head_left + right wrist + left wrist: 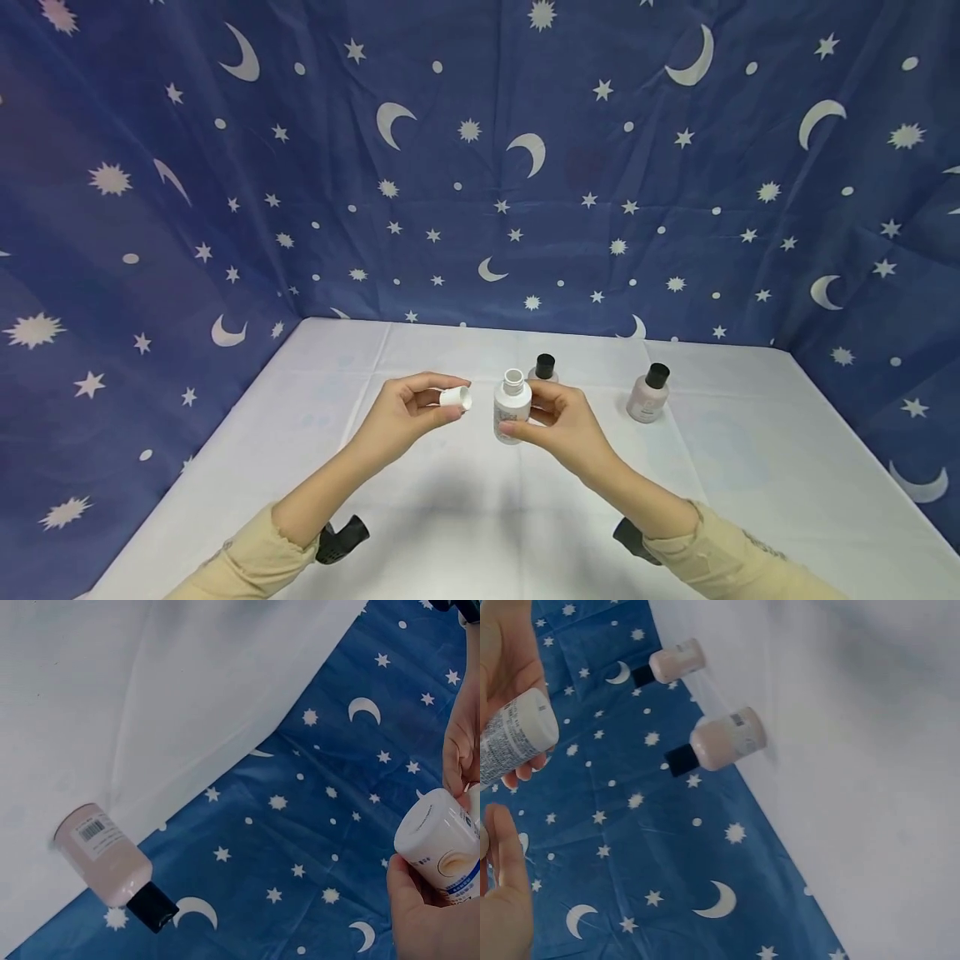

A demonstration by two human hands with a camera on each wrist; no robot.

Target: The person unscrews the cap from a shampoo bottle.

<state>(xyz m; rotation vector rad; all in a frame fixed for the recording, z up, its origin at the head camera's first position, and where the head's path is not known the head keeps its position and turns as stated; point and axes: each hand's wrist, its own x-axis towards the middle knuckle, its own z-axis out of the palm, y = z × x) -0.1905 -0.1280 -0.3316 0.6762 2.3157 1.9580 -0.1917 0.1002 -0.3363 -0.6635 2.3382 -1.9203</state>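
My right hand (551, 417) grips a small white bottle (512, 408) upright above the table, its neck open with no cap on it. My left hand (408, 408) pinches the white cap (456, 397) just left of the bottle's mouth, a short gap between them. The left wrist view shows the white bottle (514, 735) held by the right hand's fingers (506, 652), with my left thumb (506, 862) below. In the right wrist view the bottle's base (439, 840) sits in my right hand, and the left hand (461, 742) is behind it.
Two pale pink bottles with black caps stand on the white tablecloth (750, 467): one (648, 393) to the right, one (543, 367) just behind the white bottle. A blue moon-and-star cloth (480, 167) walls the back and both sides.
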